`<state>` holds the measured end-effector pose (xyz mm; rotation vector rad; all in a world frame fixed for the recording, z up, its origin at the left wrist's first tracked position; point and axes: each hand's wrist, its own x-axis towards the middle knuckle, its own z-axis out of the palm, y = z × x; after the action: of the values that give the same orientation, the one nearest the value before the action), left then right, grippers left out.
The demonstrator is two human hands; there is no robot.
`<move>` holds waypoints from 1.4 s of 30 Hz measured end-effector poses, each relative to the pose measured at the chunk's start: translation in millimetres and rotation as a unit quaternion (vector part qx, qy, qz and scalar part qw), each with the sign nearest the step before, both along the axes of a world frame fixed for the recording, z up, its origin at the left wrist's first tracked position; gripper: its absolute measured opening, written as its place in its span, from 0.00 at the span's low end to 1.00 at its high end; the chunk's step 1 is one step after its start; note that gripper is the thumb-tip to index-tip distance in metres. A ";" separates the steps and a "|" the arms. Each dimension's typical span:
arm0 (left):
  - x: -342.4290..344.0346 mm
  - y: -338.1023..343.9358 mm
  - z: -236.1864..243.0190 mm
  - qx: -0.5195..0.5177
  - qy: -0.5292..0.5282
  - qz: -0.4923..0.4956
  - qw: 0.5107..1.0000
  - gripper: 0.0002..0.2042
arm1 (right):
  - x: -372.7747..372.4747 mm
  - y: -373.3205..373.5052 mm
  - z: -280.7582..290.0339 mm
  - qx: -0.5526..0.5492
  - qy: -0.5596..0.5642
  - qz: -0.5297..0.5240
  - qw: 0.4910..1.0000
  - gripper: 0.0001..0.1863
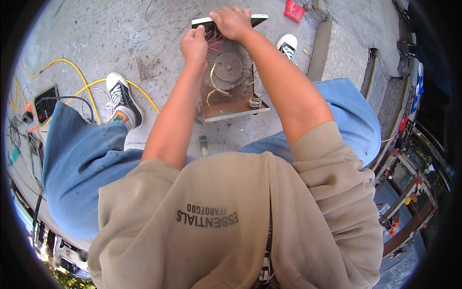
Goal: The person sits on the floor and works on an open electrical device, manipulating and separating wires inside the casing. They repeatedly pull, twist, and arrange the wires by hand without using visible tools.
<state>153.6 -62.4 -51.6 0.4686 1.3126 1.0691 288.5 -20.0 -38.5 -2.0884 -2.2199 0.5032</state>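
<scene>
Between my feet stands an opened electrical device with a brown metal base [224,107]. Inside it a large round copper-wound coil [228,67] carries a grey disc on top. Along the far side runs a dark panel with a white edge [260,18]. My right hand [232,23] is closed over this panel's top edge. At the panel's left part my left hand [194,47] is closed, thumb up, beside red wires [215,42]; what its fingers pinch is hidden. Pale loose leads [212,79] hang over the coil, and a small silvery part [255,102] sits at the base's near right corner.
On the left lie a yellow cable [79,72] and an orange-and-black box [44,107]. A small grey device [203,143] rests on the concrete near me. A red wrapper [293,10] and a stone step [332,50] are at the far right. Metal frames [409,192] stand at right.
</scene>
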 end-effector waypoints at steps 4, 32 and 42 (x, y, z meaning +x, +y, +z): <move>38.9 -22.2 80.6 0.284 0.139 -0.167 0.934 0.14 | 5.5 20.0 5.1 -0.029 -0.002 0.009 1.000 0.21; -35.7 8.3 -24.1 -0.028 0.311 -0.217 0.925 0.21 | -31.8 -38.3 1.4 -0.181 0.657 -0.502 0.533 0.11; -19.9 72.9 2.7 0.206 0.473 -0.276 0.811 0.27 | -58.6 -35.7 10.5 -0.123 0.510 -0.491 0.695 0.13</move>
<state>133.7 10.6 -48.9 1.7713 1.6071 0.5872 230.0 -55.6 -28.0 -1.8973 -0.3421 1.3615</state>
